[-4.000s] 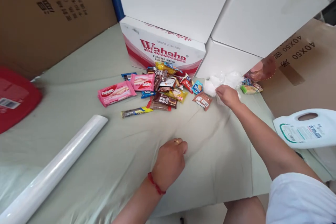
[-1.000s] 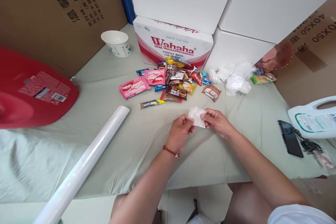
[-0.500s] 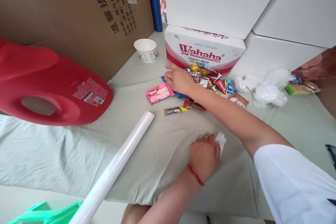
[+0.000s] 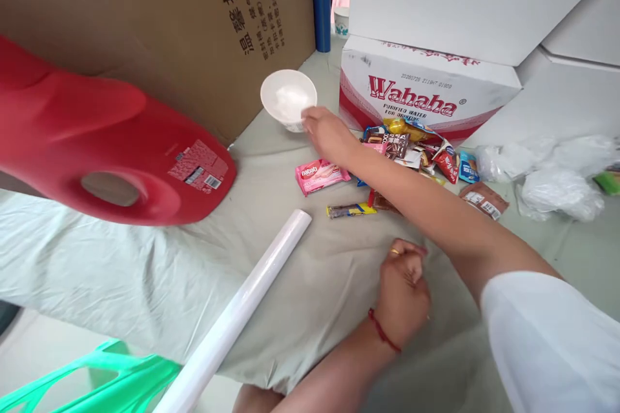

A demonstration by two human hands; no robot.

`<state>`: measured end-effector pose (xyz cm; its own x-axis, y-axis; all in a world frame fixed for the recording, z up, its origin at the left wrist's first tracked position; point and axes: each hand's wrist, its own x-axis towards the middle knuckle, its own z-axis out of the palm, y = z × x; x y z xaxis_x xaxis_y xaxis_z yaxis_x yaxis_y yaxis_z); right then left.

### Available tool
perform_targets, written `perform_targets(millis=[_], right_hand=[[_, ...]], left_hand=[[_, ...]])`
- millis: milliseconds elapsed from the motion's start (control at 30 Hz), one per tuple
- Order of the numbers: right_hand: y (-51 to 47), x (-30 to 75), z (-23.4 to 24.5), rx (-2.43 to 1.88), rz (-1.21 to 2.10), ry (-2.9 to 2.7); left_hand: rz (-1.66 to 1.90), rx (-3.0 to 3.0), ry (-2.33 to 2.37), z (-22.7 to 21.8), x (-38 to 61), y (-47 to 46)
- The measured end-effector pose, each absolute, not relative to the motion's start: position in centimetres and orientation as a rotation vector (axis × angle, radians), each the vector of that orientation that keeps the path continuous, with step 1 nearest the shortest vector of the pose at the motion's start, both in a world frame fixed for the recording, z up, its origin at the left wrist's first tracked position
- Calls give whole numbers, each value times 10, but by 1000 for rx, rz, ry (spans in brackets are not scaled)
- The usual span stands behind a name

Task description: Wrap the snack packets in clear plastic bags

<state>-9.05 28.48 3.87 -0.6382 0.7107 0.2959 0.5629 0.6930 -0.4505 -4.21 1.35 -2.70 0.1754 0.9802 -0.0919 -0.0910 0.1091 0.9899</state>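
Observation:
My right hand [image 4: 327, 134] reaches far forward over the pale green cloth [image 4: 145, 271]. Its fingertips grip the near rim of a white paper cup [image 4: 287, 98], which tips its mouth toward me. Just beside that arm lies a pink Nabati wafer pack [image 4: 320, 174], and behind it a heap of wrapped snacks [image 4: 411, 145]. My left hand [image 4: 404, 284], with a ring and a red cord bracelet, rests on the cloth as a closed fist. What it encloses, if anything, is hidden.
A big red jug [image 4: 111, 142] lies on its side at left. A white film roll [image 4: 237, 316] runs diagonally to the near edge. A Wahaha carton [image 4: 416, 87], white boxes, a brown carton [image 4: 169, 13], a blue bottle [image 4: 320, 3], crumpled plastic bags [image 4: 552, 177] ring the cloth.
My right hand went from the snack heap further left to the cup and tipped it. The small white plastic piece at my left hand no longer shows; that hand is now a fist.

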Motion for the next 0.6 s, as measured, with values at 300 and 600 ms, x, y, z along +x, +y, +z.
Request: perform_targets(millis=[300, 600], right_hand=[[28, 107, 47, -1123, -12, -2204], [-54, 125, 57, -1121, 307, -2225]], left_hand=[[1162, 478, 1035, 11, -78, 6], [923, 571, 981, 8, -47, 5]])
